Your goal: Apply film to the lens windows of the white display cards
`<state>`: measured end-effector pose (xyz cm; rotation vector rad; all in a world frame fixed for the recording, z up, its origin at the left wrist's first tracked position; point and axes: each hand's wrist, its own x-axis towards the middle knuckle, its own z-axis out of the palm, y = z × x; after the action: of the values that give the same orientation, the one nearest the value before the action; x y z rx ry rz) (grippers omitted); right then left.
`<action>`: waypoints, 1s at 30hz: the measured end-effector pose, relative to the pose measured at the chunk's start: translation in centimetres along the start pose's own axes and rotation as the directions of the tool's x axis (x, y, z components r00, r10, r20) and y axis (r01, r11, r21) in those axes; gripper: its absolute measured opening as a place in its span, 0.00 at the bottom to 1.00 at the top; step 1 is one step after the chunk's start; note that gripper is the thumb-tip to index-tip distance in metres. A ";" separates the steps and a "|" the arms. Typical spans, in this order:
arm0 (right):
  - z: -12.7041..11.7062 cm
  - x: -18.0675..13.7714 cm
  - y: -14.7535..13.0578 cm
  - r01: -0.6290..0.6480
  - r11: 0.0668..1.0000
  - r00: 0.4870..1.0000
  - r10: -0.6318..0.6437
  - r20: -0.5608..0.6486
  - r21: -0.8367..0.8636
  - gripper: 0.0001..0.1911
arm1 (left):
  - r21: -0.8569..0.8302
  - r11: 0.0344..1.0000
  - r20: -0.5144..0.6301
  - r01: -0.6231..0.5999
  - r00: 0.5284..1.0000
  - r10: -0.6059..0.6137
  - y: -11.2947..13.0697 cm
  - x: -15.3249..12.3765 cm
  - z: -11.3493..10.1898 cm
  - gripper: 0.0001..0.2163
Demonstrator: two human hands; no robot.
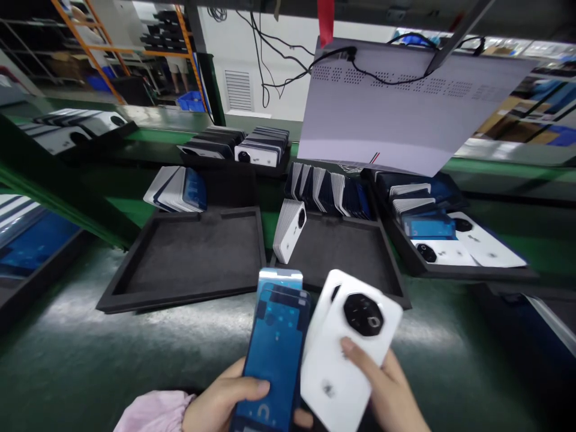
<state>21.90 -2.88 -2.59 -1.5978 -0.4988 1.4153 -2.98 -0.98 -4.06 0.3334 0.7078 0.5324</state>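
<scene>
Blue-filmed phone panels (pixel 276 354) gripped upright in left hand (pixel 225 402), white camera-back covers (pixel 346 354) clasped in right hand (pixel 387 384)

Factory assembly line: foam trays (pixel 135 282) of stacked phone covers (pixel 333 191).

The left hand (pixel 220 402) holds a phone frame (pixel 276 354), just left of and touching the back cover (pixel 346 354) in the right hand (pixel 387 390). Behind them two trays (pixel 189 258) lie side by side on the table (pixel 90 348). A stack of covers (pixel 290 231) stands in the right tray, with more rows behind it.
</scene>
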 end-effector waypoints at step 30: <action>4.1 0.0 2.9 0.247 0.939 0.954 -0.192 0.231 -0.240 0.19 | -0.185 0.978 -0.352 -0.093 0.936 0.022 -1.1 0.8 1.7 0.22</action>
<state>17.37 -2.82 -4.67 -1.5522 -0.9972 1.3889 -0.87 -1.63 -3.77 0.0706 0.9815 0.7231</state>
